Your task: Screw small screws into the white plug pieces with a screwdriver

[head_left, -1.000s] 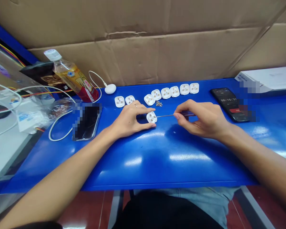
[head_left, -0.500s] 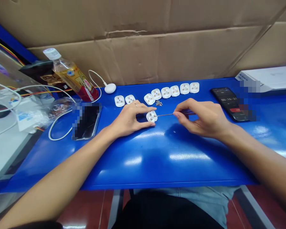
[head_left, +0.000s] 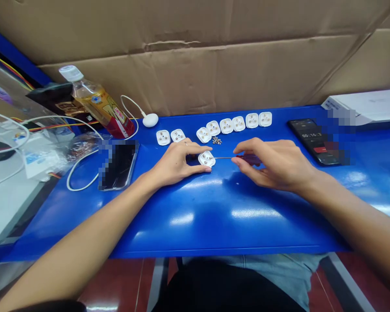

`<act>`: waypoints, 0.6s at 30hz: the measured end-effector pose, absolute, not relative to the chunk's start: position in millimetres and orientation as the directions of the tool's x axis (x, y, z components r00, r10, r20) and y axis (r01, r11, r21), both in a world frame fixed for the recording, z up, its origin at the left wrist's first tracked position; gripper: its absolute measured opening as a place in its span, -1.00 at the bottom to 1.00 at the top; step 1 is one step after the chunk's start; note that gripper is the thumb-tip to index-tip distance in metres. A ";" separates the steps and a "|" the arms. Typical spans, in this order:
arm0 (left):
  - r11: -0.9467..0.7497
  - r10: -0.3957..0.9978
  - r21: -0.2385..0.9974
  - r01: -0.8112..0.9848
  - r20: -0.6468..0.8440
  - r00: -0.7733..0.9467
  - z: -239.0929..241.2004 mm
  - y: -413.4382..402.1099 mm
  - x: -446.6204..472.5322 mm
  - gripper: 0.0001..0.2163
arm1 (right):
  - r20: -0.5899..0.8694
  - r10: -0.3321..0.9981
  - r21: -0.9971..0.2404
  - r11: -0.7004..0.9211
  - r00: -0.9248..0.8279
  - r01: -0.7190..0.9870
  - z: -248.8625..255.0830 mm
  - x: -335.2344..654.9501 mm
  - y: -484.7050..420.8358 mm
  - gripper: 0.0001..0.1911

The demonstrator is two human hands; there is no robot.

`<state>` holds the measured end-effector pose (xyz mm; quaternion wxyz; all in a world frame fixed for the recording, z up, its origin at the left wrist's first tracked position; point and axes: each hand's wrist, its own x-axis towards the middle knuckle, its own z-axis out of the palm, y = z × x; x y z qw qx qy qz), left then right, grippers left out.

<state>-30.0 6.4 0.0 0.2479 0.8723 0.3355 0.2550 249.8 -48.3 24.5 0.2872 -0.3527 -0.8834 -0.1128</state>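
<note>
Between the thumb and fingers of my left hand (head_left: 179, 162) is a white plug housing (head_left: 206, 159) with metal terminals inside, kept on the blue table. My right hand (head_left: 273, 164) grips the dark red handle of a screwdriver (head_left: 225, 157). Its thin shaft points left, and the tip meets the right side of the housing. Just beyond lies a small pile of screws (head_left: 216, 141). A row of similar white plug housings (head_left: 226, 126) runs behind it, with two more housings (head_left: 163, 138) further left, one partly behind my left hand.
On the left are a phone (head_left: 118, 165), a drink bottle (head_left: 97, 102), white cables and a white round device (head_left: 150, 120). A second phone (head_left: 313, 142) showing a timer and a white box (head_left: 367, 106) are at the right. Cardboard (head_left: 195, 78) stands along the back edge.
My right hand has shifted slightly left along the screwdriver, and its fingers have opened a little around the handle, showing more of it. The plug housing has barely moved in my left hand.
</note>
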 end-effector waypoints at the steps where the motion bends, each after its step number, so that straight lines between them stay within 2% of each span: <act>1: -0.652 0.712 0.604 0.459 0.278 0.645 -0.3 6.5 -29.9 -0.48 | 0.591 0.553 0.022 0.717 -0.588 0.697 24.8 249.3 -49.0 -0.86; 3: -0.651 0.713 0.606 0.457 0.282 0.643 -1.0 6.6 -29.8 -0.48 | 0.584 0.557 0.030 0.711 -0.590 0.702 26.5 248.0 -50.3 -0.83; 7: -0.652 0.713 0.610 0.450 0.290 0.638 -2.4 6.5 -29.8 -0.49 | 0.557 0.586 -0.061 0.735 -0.588 0.675 30.2 243.3 -52.1 -0.82; 12: -0.653 0.712 0.612 0.446 0.296 0.637 -3.6 6.6 -29.6 -0.50 | 0.618 0.549 0.013 0.709 -0.563 0.705 29.0 240.2 -52.0 -0.85; 16: -0.651 0.715 0.615 0.446 0.297 0.633 -4.0 6.7 -29.2 -0.50 | 0.604 0.564 -0.067 0.740 -0.562 0.670 28.6 240.7 -50.0 -0.76; 18: -0.643 0.722 0.617 0.453 0.292 0.628 -3.9 6.2 -28.8 -0.50 | 0.613 0.556 -0.038 0.731 -0.561 0.682 29.4 241.3 -47.8 -0.80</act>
